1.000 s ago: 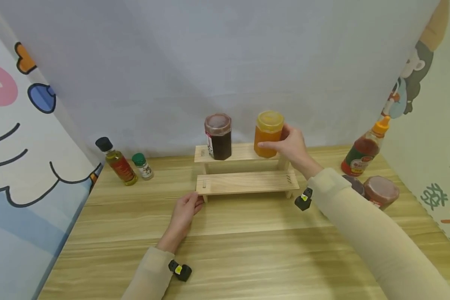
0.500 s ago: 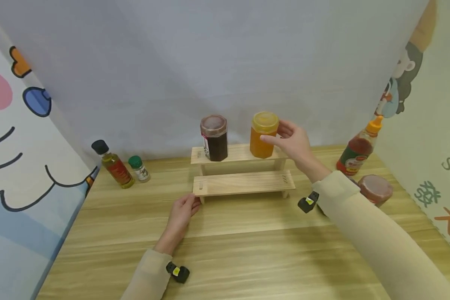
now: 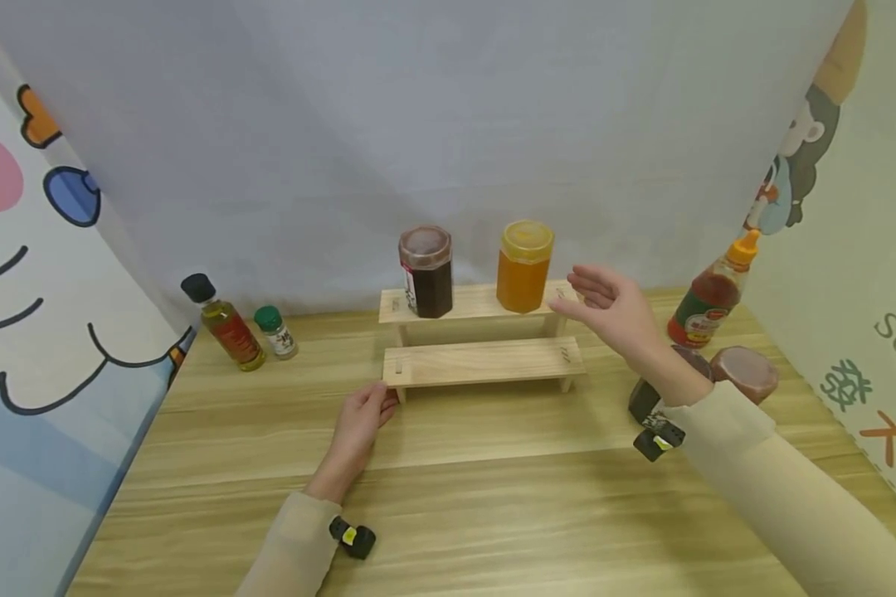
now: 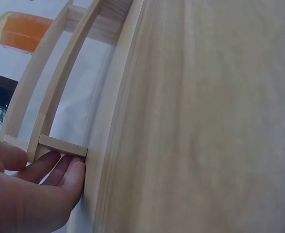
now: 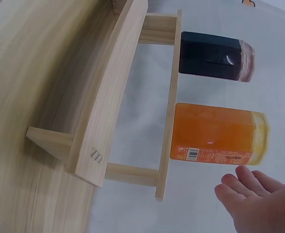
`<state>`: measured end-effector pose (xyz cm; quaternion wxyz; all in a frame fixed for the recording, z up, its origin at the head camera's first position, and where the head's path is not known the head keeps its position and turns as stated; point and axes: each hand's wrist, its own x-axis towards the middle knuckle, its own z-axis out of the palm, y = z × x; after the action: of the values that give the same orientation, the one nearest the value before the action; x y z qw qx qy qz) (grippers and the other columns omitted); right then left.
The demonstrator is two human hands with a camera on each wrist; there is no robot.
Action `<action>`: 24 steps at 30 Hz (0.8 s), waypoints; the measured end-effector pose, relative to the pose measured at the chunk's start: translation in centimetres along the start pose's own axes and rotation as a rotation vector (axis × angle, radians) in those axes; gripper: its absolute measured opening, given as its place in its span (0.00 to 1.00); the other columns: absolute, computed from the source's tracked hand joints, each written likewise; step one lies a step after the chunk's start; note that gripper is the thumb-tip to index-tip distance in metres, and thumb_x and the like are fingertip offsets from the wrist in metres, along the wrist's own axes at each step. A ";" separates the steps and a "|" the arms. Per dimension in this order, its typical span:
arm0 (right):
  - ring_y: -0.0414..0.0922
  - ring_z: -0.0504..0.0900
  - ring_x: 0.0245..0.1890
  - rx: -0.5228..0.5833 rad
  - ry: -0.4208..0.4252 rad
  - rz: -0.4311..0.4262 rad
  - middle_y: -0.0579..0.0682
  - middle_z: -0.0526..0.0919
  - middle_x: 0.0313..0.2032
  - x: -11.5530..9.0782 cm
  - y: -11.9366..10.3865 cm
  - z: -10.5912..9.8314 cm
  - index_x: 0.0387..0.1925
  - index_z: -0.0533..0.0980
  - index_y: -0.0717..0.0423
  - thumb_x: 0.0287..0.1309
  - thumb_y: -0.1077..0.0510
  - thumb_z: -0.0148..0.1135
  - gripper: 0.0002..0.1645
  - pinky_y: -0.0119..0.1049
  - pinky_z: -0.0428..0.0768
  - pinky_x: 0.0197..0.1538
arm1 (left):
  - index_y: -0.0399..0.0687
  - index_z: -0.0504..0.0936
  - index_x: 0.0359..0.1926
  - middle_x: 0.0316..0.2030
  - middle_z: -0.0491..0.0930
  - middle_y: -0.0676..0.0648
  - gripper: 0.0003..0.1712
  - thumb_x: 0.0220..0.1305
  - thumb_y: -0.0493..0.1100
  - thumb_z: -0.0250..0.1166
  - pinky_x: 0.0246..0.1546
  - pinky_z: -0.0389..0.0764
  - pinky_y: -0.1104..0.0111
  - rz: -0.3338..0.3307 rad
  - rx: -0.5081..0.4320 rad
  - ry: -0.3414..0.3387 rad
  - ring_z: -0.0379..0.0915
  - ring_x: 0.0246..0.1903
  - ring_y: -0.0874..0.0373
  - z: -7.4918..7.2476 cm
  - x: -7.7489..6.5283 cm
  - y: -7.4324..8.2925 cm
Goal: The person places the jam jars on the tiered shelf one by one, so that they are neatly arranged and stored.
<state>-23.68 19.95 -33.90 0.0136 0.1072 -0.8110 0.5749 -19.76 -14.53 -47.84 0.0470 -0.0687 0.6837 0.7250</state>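
A two-tier wooden rack (image 3: pixel 485 362) stands on the table. My left hand (image 3: pixel 360 419) holds its front left corner, with the thumb at the lower board and the fingers (image 4: pixel 59 171) curled by the leg. On the upper board stand a dark jam jar (image 3: pixel 431 278) at left and an orange jar with a yellow lid (image 3: pixel 524 269) at right, upright and apart. My right hand (image 3: pixel 616 315) is just right of the orange jar, fingers apart from it and holding nothing. In the right wrist view a gap shows between the orange jar (image 5: pixel 212 133) and the fingertips (image 5: pixel 227 191).
An oil bottle (image 3: pixel 233 332) and a green-capped shaker (image 3: pixel 276 333) stand at left. At right are a red sauce bottle (image 3: pixel 709 298) and two jars, a brown-lidded one (image 3: pixel 747 373) and a dark one (image 3: pixel 645 402) partly hidden by my right arm. A wall rises behind the rack.
My right hand has let go of the orange jar and drawn back to the right. The jar stays on the upper board. My left hand keeps its place at the rack's corner.
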 end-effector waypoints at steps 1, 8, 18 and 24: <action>0.50 0.65 0.64 -0.003 -0.001 0.004 0.57 0.68 0.64 -0.3 0.0 -0.2 0.69 0.61 0.57 0.57 0.48 0.68 0.43 0.42 0.64 0.65 | 0.22 0.66 0.61 0.57 0.68 0.27 0.24 0.77 0.41 0.44 0.58 0.70 0.59 -0.004 -0.002 0.002 0.66 0.58 0.39 0.0 0.0 0.0; 0.49 0.64 0.65 -0.075 0.003 -0.013 0.54 0.67 0.64 -2.2 0.1 -1.3 0.69 0.62 0.55 0.56 0.48 0.68 0.43 0.42 0.63 0.66 | 0.21 0.65 0.61 0.56 0.68 0.27 0.24 0.77 0.40 0.44 0.58 0.70 0.59 -0.007 -0.003 0.003 0.65 0.58 0.38 0.0 0.2 0.0; 0.48 0.64 0.65 -0.178 0.053 -0.047 0.52 0.67 0.65 -4.5 0.9 -2.8 0.68 0.62 0.56 0.54 0.50 0.71 0.44 0.40 0.67 0.63 | 0.21 0.65 0.61 0.57 0.68 0.27 0.24 0.77 0.40 0.43 0.58 0.70 0.59 -0.011 0.006 0.012 0.66 0.58 0.39 -0.1 0.0 0.0; 0.49 0.65 0.64 -0.176 0.105 -0.049 0.54 0.68 0.64 -5.7 1.1 -4.6 0.67 0.63 0.59 0.54 0.56 0.71 0.42 0.27 0.68 0.60 | 0.21 0.65 0.61 0.57 0.68 0.28 0.24 0.77 0.41 0.43 0.57 0.71 0.60 -0.008 0.006 0.007 0.66 0.58 0.40 0.0 0.2 -0.1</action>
<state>-18.83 25.46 -34.18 0.0795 0.0950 -0.8538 0.5056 -19.98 -14.51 -47.99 0.0476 -0.0737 0.6858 0.7225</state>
